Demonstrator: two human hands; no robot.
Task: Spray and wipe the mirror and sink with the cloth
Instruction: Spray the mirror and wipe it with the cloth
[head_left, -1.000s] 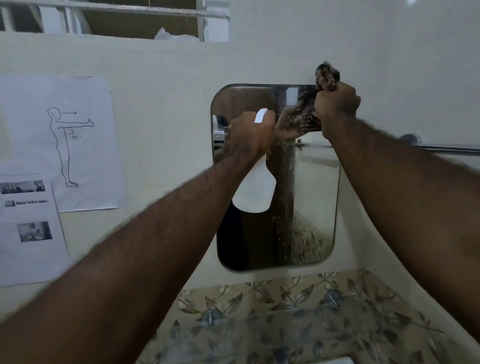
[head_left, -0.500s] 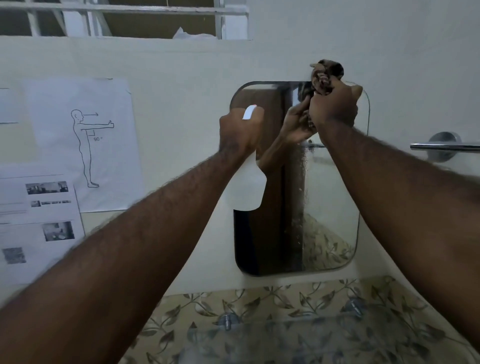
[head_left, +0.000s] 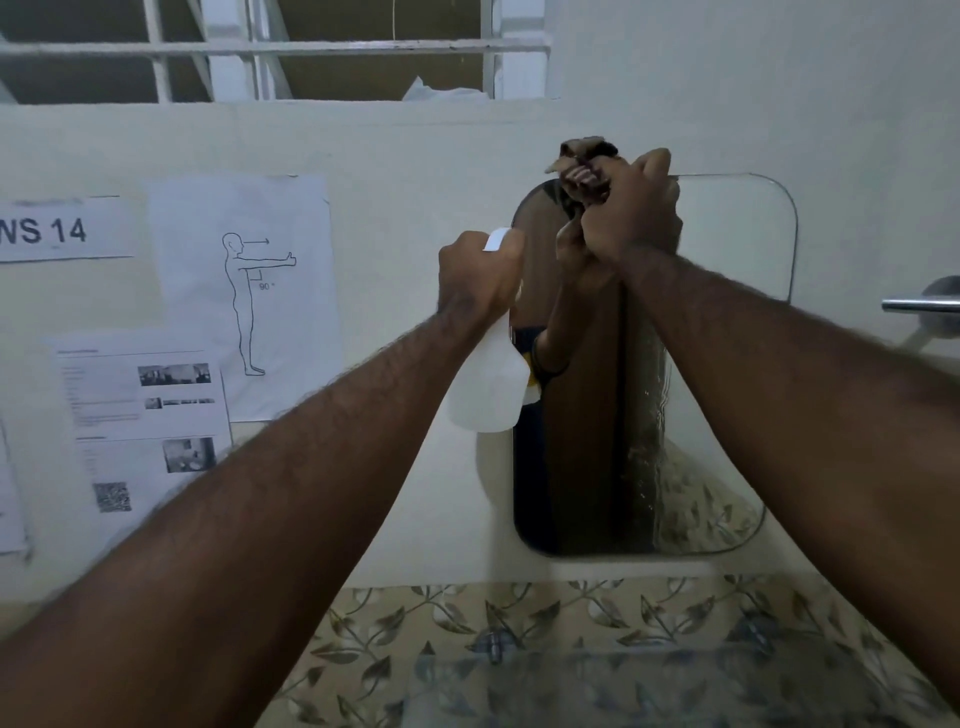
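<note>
A rounded rectangular mirror (head_left: 727, 364) hangs on the pale wall, wet streaks running down its middle. My right hand (head_left: 631, 213) presses a bunched brown cloth (head_left: 584, 169) against the mirror's top left corner. My left hand (head_left: 480, 275) grips the neck of a white spray bottle (head_left: 488, 384), held upright just left of the mirror's edge. The sink is not in view.
A glass shelf (head_left: 571, 675) runs below the mirror in front of leaf-patterned tiles (head_left: 545, 618). A chrome towel rail (head_left: 919, 305) sticks out at the right. Printed paper sheets (head_left: 244, 296) are stuck on the wall at the left. A barred window opening (head_left: 311, 49) is above.
My right hand with the cloth has slid left along the mirror's top edge to its left corner. The view has shifted left. My left hand keeps the bottle near the mirror's left edge.
</note>
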